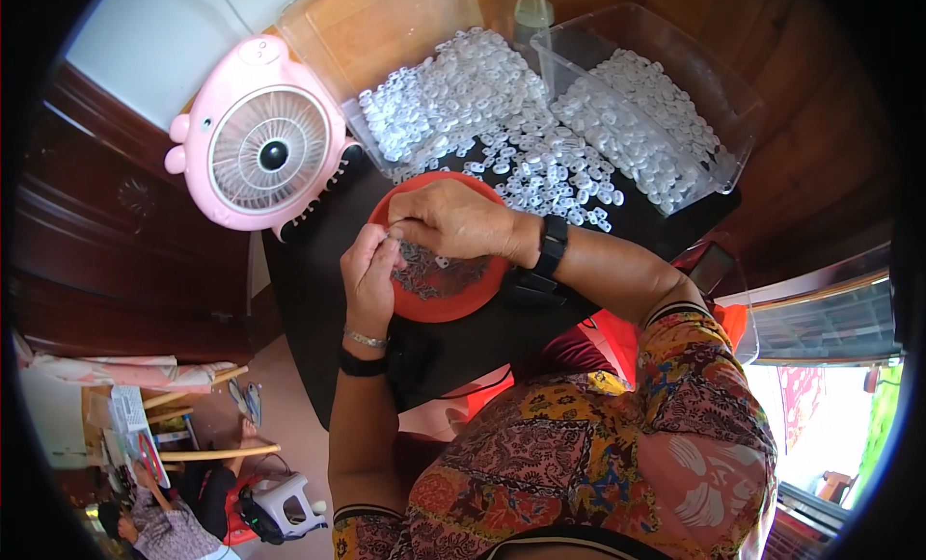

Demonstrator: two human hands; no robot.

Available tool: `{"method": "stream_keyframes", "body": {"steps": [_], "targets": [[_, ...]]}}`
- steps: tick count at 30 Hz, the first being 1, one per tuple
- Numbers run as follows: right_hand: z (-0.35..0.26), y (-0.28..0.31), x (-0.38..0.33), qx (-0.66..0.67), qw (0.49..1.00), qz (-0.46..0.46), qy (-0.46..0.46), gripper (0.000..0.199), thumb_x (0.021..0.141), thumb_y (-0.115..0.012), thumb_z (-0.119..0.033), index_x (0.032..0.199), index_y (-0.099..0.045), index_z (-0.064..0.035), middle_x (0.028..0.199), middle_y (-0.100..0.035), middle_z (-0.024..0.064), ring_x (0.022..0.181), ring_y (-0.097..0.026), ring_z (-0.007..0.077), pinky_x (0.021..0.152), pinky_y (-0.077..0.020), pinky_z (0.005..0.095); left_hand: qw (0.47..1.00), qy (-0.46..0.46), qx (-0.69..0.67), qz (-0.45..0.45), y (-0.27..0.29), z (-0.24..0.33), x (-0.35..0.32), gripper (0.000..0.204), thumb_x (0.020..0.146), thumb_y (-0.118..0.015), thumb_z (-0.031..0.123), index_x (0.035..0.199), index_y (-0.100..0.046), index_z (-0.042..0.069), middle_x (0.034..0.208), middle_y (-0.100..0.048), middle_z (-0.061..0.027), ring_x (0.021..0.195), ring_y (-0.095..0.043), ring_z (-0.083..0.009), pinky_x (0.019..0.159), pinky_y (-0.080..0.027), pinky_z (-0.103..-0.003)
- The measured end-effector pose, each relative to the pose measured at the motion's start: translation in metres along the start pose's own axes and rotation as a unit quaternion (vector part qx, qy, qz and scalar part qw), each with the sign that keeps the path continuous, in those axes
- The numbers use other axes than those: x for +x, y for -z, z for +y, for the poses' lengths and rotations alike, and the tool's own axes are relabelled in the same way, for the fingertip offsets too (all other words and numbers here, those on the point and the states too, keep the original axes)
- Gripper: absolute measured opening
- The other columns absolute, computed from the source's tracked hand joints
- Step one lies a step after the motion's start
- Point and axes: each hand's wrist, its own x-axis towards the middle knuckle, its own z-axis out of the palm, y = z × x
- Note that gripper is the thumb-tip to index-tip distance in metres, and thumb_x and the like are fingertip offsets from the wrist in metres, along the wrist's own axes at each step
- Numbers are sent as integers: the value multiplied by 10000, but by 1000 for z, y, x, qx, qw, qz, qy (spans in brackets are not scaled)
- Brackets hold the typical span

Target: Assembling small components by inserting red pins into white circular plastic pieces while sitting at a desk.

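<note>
My left hand (367, 278) and my right hand (455, 218) meet over a red bowl (451, 312). Fingertips of both are pinched together above the bowl's left part; whatever sits between them is too small to make out. Inside the bowl lie many small, thin, grey metal-looking parts (422, 276), with a small white piece among them. Loose white plastic pieces (555, 179), small and oval with holes, are spread on the black table (304, 304) just beyond the bowl. My right hand and wrist cover part of the bowl's far and right side.
Two clear plastic bins stand at the back, both holding heaps of white pieces, at left (453, 87) and right (646, 126). A pink pig-shaped fan (273, 155) stands at the table's left. Another person (178, 526) sits at lower left, near a white-and-grey stool (285, 502).
</note>
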Motion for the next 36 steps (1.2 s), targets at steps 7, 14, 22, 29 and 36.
{"method": "stream_keyframes", "body": {"steps": [7, 14, 22, 29, 36], "targets": [[0, 11, 1, -38, 999, -26, -14, 228, 867, -579, -287, 829, -629, -67, 749, -628, 154, 745, -612, 356, 659, -474, 436, 998, 21, -63, 13, -7, 1, 2, 154, 906, -521, 117, 787, -527, 18, 650, -508, -5, 591, -481, -65, 551, -384, -210], [54, 79, -2, -379, 905, -62, -184, 186, 747, -601, -247, 790, -670, -79, 822, -652, 148, 796, -621, 361, 684, -486, 455, 997, 25, -49, 51, 2, -7, 5, 146, 908, -520, 112, 790, -534, 27, 642, -504, 1, 579, -494, -72, 552, -399, -209], [77, 89, -18, -360, 890, -156, -231, 161, 612, -690, -218, 696, -657, -85, 714, -637, 135, 720, -617, 346, 617, -472, 445, 996, 22, -58, 65, 3, -2, 5, 147, 903, -520, 108, 788, -537, 19, 631, -514, -8, 568, -491, -75, 548, -397, -210], [84, 71, -11, -289, 927, -143, -193, 172, 643, -660, -183, 759, -648, -58, 736, -639, 150, 731, -608, 368, 632, -470, 446, 996, 31, -63, 57, 3, -1, 4, 147, 898, -516, 103, 780, -535, 18, 646, -520, -10, 580, -496, -79, 557, -399, -214], [55, 49, 1, 7, 987, 58, -153, 205, 826, -640, -91, 1021, -651, -28, 715, -637, 35, 646, -583, 114, 617, -484, 275, 993, 42, -106, 23, 1, 7, 1, 175, 907, -485, 123, 785, -548, 14, 681, -562, -33, 621, -525, -92, 604, -419, -223]]}}
